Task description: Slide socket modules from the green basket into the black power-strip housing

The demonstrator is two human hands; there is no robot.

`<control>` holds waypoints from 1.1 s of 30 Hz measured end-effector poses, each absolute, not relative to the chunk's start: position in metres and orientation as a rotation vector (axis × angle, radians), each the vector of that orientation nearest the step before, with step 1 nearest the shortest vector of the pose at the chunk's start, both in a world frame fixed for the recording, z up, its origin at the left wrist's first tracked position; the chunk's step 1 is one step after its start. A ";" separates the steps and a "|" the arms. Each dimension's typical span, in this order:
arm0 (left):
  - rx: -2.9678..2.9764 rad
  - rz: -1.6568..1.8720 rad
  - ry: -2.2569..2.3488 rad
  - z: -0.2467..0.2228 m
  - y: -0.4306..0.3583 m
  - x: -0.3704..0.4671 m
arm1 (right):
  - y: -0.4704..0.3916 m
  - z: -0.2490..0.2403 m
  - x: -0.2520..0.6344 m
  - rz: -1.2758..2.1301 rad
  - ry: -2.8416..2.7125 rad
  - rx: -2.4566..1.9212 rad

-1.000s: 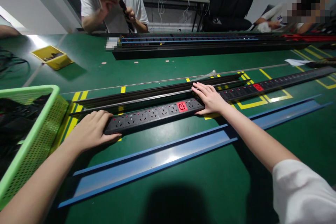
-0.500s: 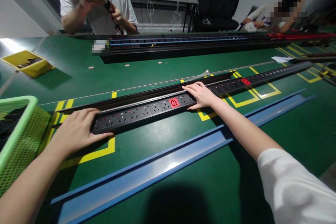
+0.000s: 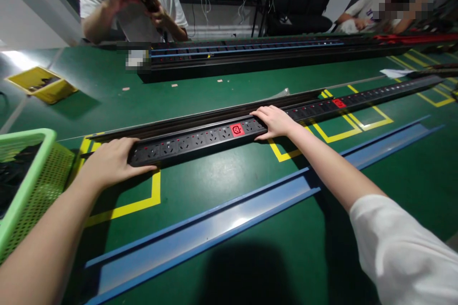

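A long black power strip (image 3: 195, 141) with rows of sockets and two red sockets lies slantwise across the green table. My left hand (image 3: 110, 159) grips its near left end, thumb along the front side and fingers over the back edge. Farther along, my right hand (image 3: 274, 121) is wrapped across the strip just right of the first red socket. Behind the strip, close against it, runs a dark metal channel (image 3: 229, 110). In front, apart from the strip, a blue channel (image 3: 207, 226) lies with its open side up, passing under my right forearm.
A green basket (image 3: 46, 171) with black parts stands at the left. Beyond it sits a yellow bin (image 3: 53, 89). More black strips (image 3: 232, 64) lie across the table's far side, where two people sit. Yellow tape (image 3: 156, 188) marks the tabletop.
The power strip's left end, with my left hand on it, has shifted slightly back toward the dark channel, covering more of it. Both hands keep their grip. The view has shifted a little.
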State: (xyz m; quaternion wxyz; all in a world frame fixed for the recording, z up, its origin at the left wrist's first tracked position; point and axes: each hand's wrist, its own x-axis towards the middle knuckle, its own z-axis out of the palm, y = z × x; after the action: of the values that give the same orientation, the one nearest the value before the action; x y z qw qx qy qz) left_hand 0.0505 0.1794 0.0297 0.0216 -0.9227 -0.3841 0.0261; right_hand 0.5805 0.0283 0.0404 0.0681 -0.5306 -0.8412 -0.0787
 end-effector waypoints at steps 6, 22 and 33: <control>-2.859 0.038 -1.175 0.030 0.185 0.052 | 0.031 0.039 0.581 -0.278 -2.524 -1.642; -2.780 -0.265 -1.473 0.037 -0.041 0.029 | -0.082 0.057 0.501 0.008 -2.281 -1.621; -2.602 -0.510 -1.484 0.010 -0.091 0.042 | -0.174 0.011 0.428 -0.299 -2.245 -1.661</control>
State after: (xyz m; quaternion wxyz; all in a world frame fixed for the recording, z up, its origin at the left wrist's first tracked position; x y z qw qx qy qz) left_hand 0.0419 -0.0905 0.0096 0.0516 -0.8552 -0.4877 -0.1677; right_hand 0.4278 -0.1743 0.0113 0.1655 -0.5832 -0.7883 -0.1050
